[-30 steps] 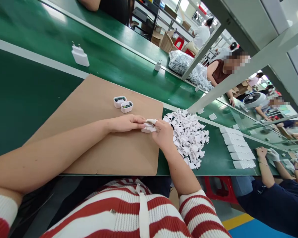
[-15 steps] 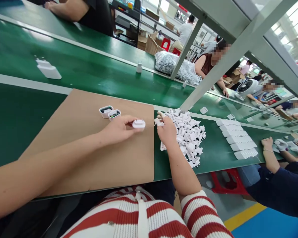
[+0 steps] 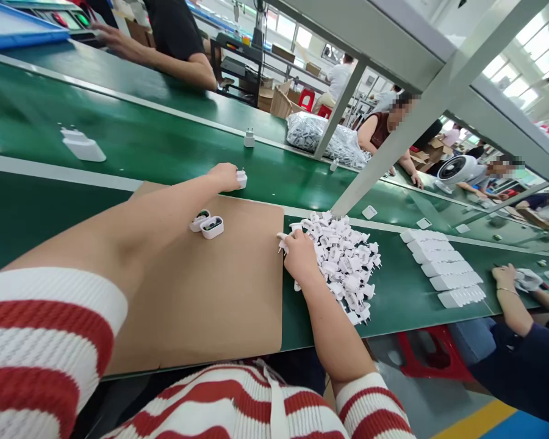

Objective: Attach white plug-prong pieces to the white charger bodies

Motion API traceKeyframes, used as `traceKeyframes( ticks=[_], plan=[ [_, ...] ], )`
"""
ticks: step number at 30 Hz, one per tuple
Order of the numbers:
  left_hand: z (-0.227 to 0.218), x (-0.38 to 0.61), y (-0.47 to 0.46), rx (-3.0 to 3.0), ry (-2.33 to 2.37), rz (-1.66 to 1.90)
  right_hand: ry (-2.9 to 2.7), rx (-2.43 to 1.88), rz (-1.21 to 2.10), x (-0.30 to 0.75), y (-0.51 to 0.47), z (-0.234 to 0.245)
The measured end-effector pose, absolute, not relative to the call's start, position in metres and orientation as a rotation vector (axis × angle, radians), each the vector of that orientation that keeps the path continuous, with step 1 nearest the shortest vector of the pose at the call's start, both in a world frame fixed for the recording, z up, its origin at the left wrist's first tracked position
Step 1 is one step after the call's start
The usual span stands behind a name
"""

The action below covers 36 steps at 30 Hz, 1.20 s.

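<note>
My left hand (image 3: 224, 177) reaches over the far edge of the brown cardboard (image 3: 238, 292), closed on a white plug charger (image 3: 241, 178) whose pins point up, above the green belt. At the left edge of the pile of white plug parts (image 3: 348, 259), my right hand (image 3: 301, 255) has its fingers closed round a white plug part (image 3: 283, 239). Two open white charger housings (image 3: 212, 228), with dark and green insides, stand side by side on the cardboard, below my left forearm.
On the belt (image 3: 165, 137) stand a white charger (image 3: 83, 146) at left and another charger (image 3: 249, 138) farther back. A slanting metal post (image 3: 384, 149) rises behind the pile. Rows of white housings (image 3: 443, 268) lie right, near a co-worker's hands. A bag of parts (image 3: 304, 131) lies beyond the belt.
My left hand has moved forward with the charger, from over the cardboard to the belt. My right hand stays at the pile's left edge. A co-worker's arm across the belt has shifted.
</note>
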<state>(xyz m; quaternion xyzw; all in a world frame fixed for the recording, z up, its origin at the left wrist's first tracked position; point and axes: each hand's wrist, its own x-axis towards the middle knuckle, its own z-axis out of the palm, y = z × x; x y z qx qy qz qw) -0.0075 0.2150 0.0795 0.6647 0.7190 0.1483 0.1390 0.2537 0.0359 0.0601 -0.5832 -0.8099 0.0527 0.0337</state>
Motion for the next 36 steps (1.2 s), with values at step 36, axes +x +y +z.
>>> traceKeyframes(
  ticks=[36],
  plan=[
    [0.004, 0.018, -0.003, 1.858, 1.244, 0.999, -1.313, -1.075, 1.421, 0.228, 0.022, 0.058]
  ],
)
